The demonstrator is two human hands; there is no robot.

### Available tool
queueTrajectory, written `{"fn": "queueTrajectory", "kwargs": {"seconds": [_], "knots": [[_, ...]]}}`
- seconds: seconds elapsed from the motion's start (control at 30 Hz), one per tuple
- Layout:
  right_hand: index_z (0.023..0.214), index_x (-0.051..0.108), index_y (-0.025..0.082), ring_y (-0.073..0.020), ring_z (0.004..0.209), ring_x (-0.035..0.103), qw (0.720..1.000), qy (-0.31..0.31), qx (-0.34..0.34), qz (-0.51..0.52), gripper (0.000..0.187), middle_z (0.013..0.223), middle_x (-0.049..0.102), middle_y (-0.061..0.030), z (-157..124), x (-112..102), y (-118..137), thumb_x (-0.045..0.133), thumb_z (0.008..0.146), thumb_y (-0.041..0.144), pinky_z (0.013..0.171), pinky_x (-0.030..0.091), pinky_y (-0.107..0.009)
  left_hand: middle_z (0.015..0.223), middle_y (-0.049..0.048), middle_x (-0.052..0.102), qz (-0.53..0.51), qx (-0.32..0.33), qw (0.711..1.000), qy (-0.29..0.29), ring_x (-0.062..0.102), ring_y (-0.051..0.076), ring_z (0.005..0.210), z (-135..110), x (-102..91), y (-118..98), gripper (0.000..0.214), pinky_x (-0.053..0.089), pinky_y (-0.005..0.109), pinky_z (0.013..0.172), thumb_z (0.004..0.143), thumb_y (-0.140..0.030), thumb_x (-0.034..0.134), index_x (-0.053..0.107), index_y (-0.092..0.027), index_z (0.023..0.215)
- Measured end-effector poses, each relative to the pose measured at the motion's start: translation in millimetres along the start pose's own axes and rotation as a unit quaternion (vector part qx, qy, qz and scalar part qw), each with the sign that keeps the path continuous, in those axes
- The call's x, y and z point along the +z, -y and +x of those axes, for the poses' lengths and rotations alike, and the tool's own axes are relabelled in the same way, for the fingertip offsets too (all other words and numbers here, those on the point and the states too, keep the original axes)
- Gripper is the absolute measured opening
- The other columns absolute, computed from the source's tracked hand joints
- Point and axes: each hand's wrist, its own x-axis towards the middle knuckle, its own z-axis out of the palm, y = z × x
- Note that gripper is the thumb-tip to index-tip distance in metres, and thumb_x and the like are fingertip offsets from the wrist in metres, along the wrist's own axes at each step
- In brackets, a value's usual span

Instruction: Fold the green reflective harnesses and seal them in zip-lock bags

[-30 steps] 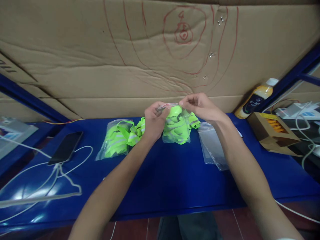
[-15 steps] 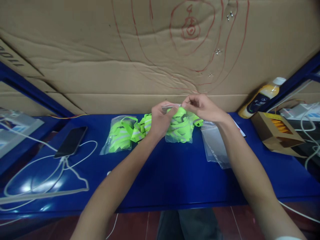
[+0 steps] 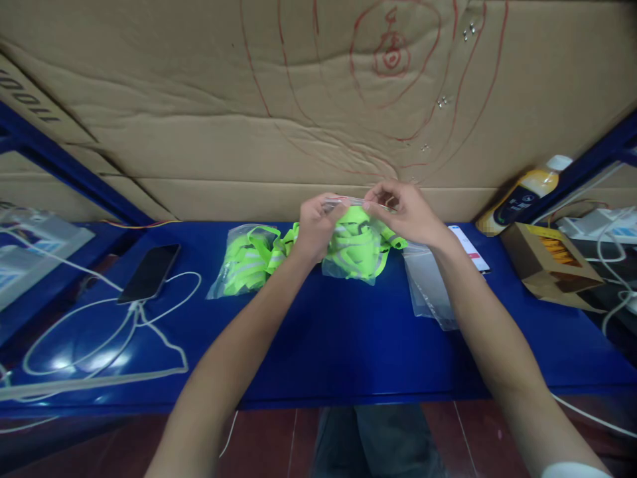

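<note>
A dark phone (image 3: pixel 149 273) lies near white cables (image 3: pixel 99 383), a bottle (image 3: pixel 522 197) beside a cardboard box (image 3: pixel 528 260)

Hiding behind hands, ending at edges.
Covering the left side of the filled bag (image 3: pixel 355 255) with the left hand (image 3: pixel 317 227); keeping the curled fingertips of the right hand (image 3: pixel 407 211) partly out of sight; hiding part of the flat clear bags (image 3: pixel 426 284) behind the right forearm (image 3: pixel 478 318); cutting the cardboard (image 3: pixel 174 99) at the top edge; leaving the bottle label (image 3: pixel 515 203) too small for reading.
</note>
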Motion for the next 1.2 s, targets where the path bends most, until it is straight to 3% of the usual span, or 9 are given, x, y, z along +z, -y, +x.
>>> {"fn": "queueTrajectory", "kwargs": {"seconds": [0.13,0.23,0.37,0.43,0.57,0.73,0.87,1.0,1.2], "knots": [[0.110,0.069,0.023,-0.0230,0.092,0.069,0.995,-0.048,-0.042,-0.082,0.028,0.111,0.077,-0.0095,-6.3,-3.0,14.4,0.074,0.096,0.046,0.079,0.051,-0.038,0.073,0.0027,0.071,0.093,0.048,0.991,-0.082,0.060,0.011,0.061,9.4,-29.7,-41.1,0.030,0.050,0.025,0.060,0.069,-0.031,0.097,0.075,-0.014,0.079],[0.111,0.069,0.023,-0.0248,0.096,0.070,0.988,-0.042,-0.066,-0.130,0.023,0.111,0.077,-0.0098,-19.0,-6.4,30.2,0.072,0.098,0.043,0.087,0.053,-0.041,0.073,0.0024,0.069,0.247,0.071,0.946,-0.197,0.060,0.009,0.061,5.3,-70.8,-98.1,0.016,0.048,0.023,0.061,0.085,-0.016,0.086,0.073,-0.007,0.085],[0.115,0.069,0.023,-0.0270,0.107,0.072,0.980,0.028,-0.077,-0.181,0.018,0.115,0.076,-0.0091,-49.6,-9.7,53.3,0.067,0.104,0.037,0.094,0.055,-0.042,0.060,-0.0070,0.057,0.553,-0.072,0.797,-0.231,0.044,-0.003,0.057,-15.6,-143.3,-163.9,0.017,0.045,0.027,0.076,0.099,-0.024,0.073,0.078,-0.008,0.100],[0.123,0.068,0.023,-0.0301,0.117,0.070,0.969,0.069,-0.075,-0.226,0.023,0.123,0.075,-0.0114,-68.5,-12.1,58.3,0.062,0.107,0.039,0.102,0.054,-0.045,0.055,-0.0077,0.054,0.605,-0.108,0.748,-0.251,0.044,0.000,0.055,-22.4,-179.0,-171.6,0.016,0.044,0.029,0.074,0.099,-0.029,0.072,0.078,-0.014,0.097],[0.135,0.067,0.014,-0.0419,0.128,0.062,0.921,0.116,-0.037,-0.369,0.044,0.137,0.068,-0.0224,-101.1,-11.3,44.0,0.056,0.108,0.047,0.109,0.052,-0.060,0.050,-0.0049,0.051,0.586,-0.131,0.737,-0.311,0.044,0.007,0.055,-17.9,-225.1,-137.8,0.022,0.050,0.037,0.077,0.094,-0.019,0.074,0.068,-0.018,0.072],[0.137,0.068,0.012,-0.0441,0.134,0.057,0.897,0.109,0.008,-0.428,0.045,0.142,0.066,-0.0239,-119.9,13.2,4.9,0.052,0.110,0.044,0.110,0.051,-0.062,0.053,-0.0042,0.046,0.597,-0.124,0.728,-0.314,0.045,0.014,0.065,-6.4,-229.2,-92.5,0.026,0.048,0.038,0.091,0.086,-0.018,0.075,0.058,-0.021,0.067],[0.137,0.068,0.012,-0.0404,0.138,0.056,0.904,0.119,0.006,-0.411,0.043,0.142,0.066,-0.0214,-122.4,30.4,-12.8,0.054,0.110,0.041,0.114,0.050,-0.057,0.054,-0.0038,0.044,0.627,-0.157,0.713,-0.270,0.044,0.019,0.069,-3.2,-223.5,-89.0,0.017,0.039,0.031,0.082,0.073,-0.017,0.075,0.060,-0.018,0.068],[0.137,0.068,0.010,-0.0377,0.134,0.060,0.904,0.055,0.032,-0.423,0.047,0.140,0.067,-0.0212,-120.6,21.7,-13.4,0.049,0.111,0.045,0.117,0.049,-0.052,0.067,-0.0040,0.038,0.683,-0.104,0.672,-0.266,0.036,0.018,0.074,-6.4,-218.2,-95.6,0.010,0.028,0.028,0.081,0.085,-0.024,0.067,0.068,-0.014,0.089],[0.121,0.074,0.005,-0.0449,0.114,0.072,0.810,0.081,0.259,-0.520,0.050,0.113,0.076,-0.0268,-117.5,-5.4,-16.3,0.056,0.105,0.049,0.093,0.057,-0.049,0.083,0.0023,0.049,0.754,-0.056,0.606,-0.246,0.031,0.019,0.074,-15.5,-196.3,-102.0,0.043,0.022,0.028,0.077,0.101,-0.042,0.050,0.073,-0.010,0.118]]}}
